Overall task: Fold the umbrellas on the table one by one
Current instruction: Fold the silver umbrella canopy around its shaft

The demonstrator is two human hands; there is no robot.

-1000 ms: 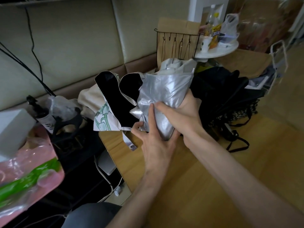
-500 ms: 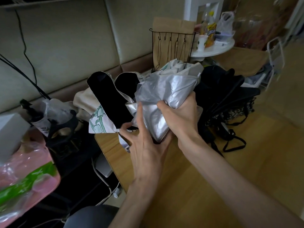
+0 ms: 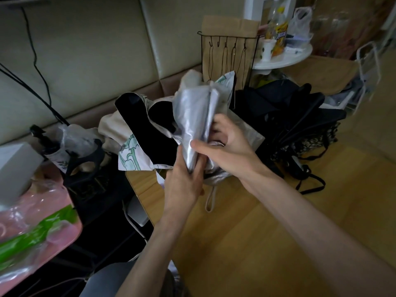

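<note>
I hold a silver umbrella (image 3: 192, 116) upright above the wooden table (image 3: 246, 232). My left hand (image 3: 185, 181) grips its lower end, fingers wrapped around the gathered silver fabric. My right hand (image 3: 227, 144) pinches a fold of the canopy just above, thumb laid across the front. A pale wrist strap (image 3: 211, 200) dangles below my hands. A cream umbrella with a black lining and green print (image 3: 137, 136) lies partly open to the left. A black umbrella (image 3: 300, 116) lies collapsed at the right.
A black wire rack (image 3: 227, 56) with a brown paper bag stands behind the umbrellas. A round white side table (image 3: 285, 58) carries a bottle and cup. A pink tray with plastic bags (image 3: 32, 228) sits at the left, with cables along the padded wall.
The silver canopy has been gathered from a wide crumpled bunch into a narrower upright bundle. My left hand slid from resting against it to gripping its lower end. My right hand moved onto a fold.
</note>
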